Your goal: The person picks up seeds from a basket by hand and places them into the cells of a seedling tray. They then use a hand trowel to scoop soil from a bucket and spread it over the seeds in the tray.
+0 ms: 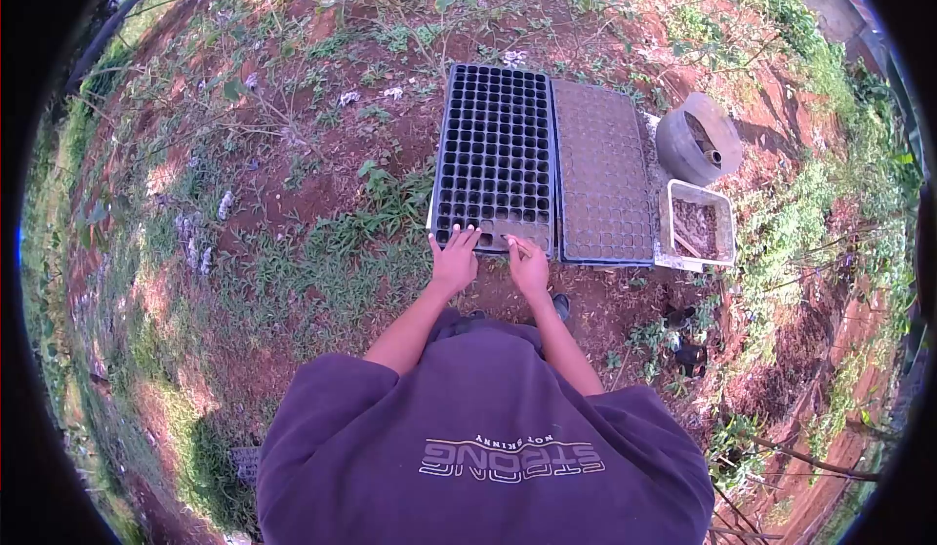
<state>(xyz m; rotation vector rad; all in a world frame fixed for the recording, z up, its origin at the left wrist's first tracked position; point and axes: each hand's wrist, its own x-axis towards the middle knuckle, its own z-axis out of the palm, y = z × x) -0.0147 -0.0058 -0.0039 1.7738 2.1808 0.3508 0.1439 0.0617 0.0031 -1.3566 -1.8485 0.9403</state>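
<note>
A black seedling tray (496,145) with many square cells lies in front of me. Most of its cells look dark and hollow, while those along the near edge are filled with brown soil. My left hand (456,257) rests on the tray's near left corner with its fingers spread. At the near edge, right of it, my right hand (527,264) has its fingers pinched together over the soil-filled cells; what they hold, if anything, is too small to name. Touching the black tray on its right is a second tray (605,169), its cells filled level with brown soil.
Right of the trays stand a grey round bucket (680,145) and a pale rectangular tub (728,223) holding soil and a stick. Dark objects (690,358) lie on the ground at the lower right. Weeds and reddish soil surround the trays.
</note>
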